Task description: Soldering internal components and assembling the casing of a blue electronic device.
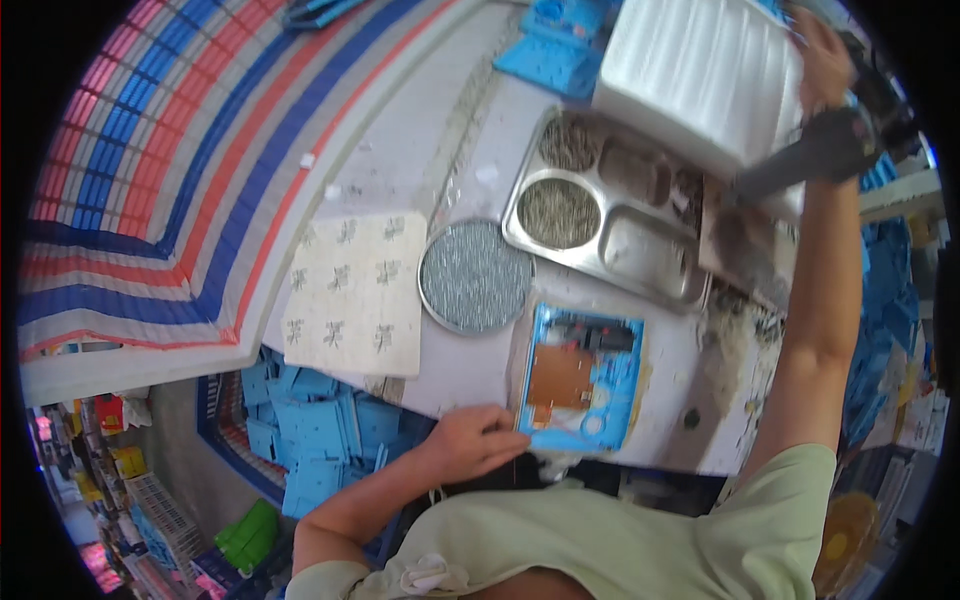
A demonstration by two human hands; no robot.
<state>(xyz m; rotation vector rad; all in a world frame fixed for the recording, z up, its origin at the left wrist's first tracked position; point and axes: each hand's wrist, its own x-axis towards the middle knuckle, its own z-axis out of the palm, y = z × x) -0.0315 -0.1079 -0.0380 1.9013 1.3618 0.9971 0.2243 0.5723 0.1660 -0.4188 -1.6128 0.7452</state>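
Note:
In front of me a blue plastic housing [628,400] lies on the table, with a brown board and dark parts inside it. My left hand [474,441] is at its lower left corner, fingers curled and fingertips against the edge. My right arm stretches to the far right, where my right hand [825,62] is beside a white foam box [700,75]. Its fingers are blurred and partly cut off, so their grip is unclear. A dark, long-nosed tool [820,150] crosses in front of that wrist.
A metal compartment tray [655,245] holds small metal pieces; a round dish [477,275] of similar pieces stands beside it. Left of it lies a marked pale sheet [355,295]. Blue parts fill a crate [225,440] below the table. Striped sheeting [215,250] covers the left side.

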